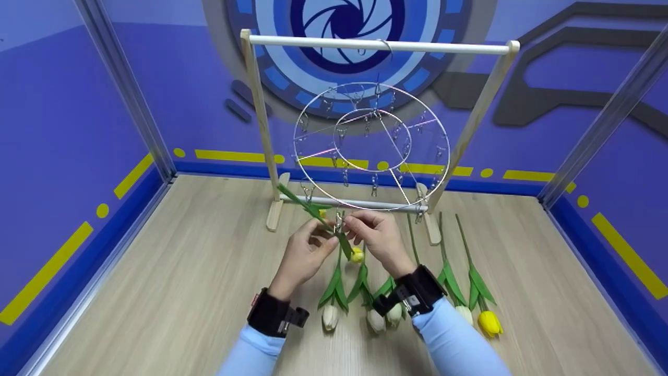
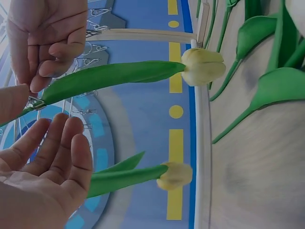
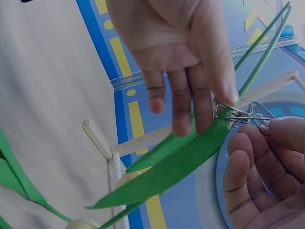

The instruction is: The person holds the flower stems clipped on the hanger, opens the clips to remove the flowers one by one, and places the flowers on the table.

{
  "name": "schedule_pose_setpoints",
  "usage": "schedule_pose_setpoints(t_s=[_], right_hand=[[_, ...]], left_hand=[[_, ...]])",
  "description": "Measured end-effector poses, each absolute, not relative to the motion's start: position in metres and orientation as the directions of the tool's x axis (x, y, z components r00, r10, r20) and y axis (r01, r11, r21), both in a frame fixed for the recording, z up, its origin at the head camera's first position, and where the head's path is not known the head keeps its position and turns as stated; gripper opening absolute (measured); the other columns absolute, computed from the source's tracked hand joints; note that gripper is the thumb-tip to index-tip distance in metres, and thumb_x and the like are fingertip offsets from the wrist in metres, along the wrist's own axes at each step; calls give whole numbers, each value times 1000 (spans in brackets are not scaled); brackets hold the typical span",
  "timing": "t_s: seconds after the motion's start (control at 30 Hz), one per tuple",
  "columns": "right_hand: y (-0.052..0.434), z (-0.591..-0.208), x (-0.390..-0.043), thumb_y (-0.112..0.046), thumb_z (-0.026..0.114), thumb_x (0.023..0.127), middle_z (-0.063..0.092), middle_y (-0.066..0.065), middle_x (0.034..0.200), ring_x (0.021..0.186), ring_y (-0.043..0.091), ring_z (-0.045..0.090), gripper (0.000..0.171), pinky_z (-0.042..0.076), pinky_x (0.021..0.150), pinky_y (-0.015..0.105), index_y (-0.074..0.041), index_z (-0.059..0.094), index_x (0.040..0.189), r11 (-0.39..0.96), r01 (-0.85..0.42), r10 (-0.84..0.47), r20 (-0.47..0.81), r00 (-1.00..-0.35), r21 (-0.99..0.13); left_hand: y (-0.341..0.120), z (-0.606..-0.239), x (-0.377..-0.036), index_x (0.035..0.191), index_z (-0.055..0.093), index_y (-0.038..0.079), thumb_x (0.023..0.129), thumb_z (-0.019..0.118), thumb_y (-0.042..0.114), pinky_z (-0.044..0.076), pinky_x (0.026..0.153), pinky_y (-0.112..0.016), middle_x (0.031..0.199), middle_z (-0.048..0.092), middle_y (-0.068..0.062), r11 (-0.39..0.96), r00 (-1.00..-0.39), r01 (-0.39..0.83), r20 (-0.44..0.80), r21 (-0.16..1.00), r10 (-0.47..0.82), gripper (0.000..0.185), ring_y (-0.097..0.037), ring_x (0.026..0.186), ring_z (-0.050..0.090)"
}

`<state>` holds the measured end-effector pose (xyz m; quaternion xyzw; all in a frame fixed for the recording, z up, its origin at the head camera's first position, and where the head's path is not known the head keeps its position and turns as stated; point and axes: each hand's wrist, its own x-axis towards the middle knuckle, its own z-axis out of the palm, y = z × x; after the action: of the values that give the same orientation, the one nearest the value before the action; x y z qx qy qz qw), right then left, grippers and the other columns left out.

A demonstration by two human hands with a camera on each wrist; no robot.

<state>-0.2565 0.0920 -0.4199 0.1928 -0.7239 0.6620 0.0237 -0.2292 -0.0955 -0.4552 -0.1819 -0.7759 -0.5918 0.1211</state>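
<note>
My left hand [image 1: 308, 250] pinches the stem of an upside-down yellow tulip [image 1: 356, 255] at a metal clip [image 1: 339, 222], thumb at the clip's mouth. Its long green leaf [image 3: 167, 162] hangs below the fingers. My right hand [image 1: 378, 235] pinches the clip's wire end [image 3: 262, 121] between thumb and forefinger. The clip belongs to the round wire drying hanger [image 1: 371, 210], at its near rim. A second yellow tulip [image 2: 174, 176], flower down, hangs close behind the left hand; what bears its stem is hidden.
The hanger hooks onto the top bar [image 1: 443, 47] of a wooden stand [image 1: 255, 115], with several other clips dangling around its rings. Several white tulips [image 1: 330, 317] and a yellow tulip [image 1: 489, 324] lie on the wooden table [image 1: 182, 271], below and right of my hands. Blue walls [image 1: 156, 68] enclose the table.
</note>
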Motion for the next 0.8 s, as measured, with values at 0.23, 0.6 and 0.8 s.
schedule_pose_setpoints(t_s=[0.23,0.6,0.8], right_hand=[[94,-421,-257,-4,65,100,71,10,82,70,14,65,18,53,62,23,12,72,101,12,-292,-245,280,-928,-956],[96,-422,-259,-4,63,101,71,4,83,73,13,64,19,53,64,24,13,70,104,-37,-297,-267,296,-917,-954],[96,-422,-260,-6,61,102,73,6,92,79,14,66,22,54,69,25,13,69,113,-29,-279,-291,275,-916,-960]], left_hand=[[-87,-469,-231,109,70,3,98,71,19,57,78,-35,103,72,-13,262,-915,398,362,879,177,19,-32,95,68],[-77,-474,-230,103,71,1,99,70,14,56,78,-33,95,73,-12,211,-913,408,396,888,98,14,-23,87,68],[-77,-474,-230,92,68,1,98,71,12,52,74,-28,88,70,-11,187,-907,421,411,888,90,13,-13,79,64]])
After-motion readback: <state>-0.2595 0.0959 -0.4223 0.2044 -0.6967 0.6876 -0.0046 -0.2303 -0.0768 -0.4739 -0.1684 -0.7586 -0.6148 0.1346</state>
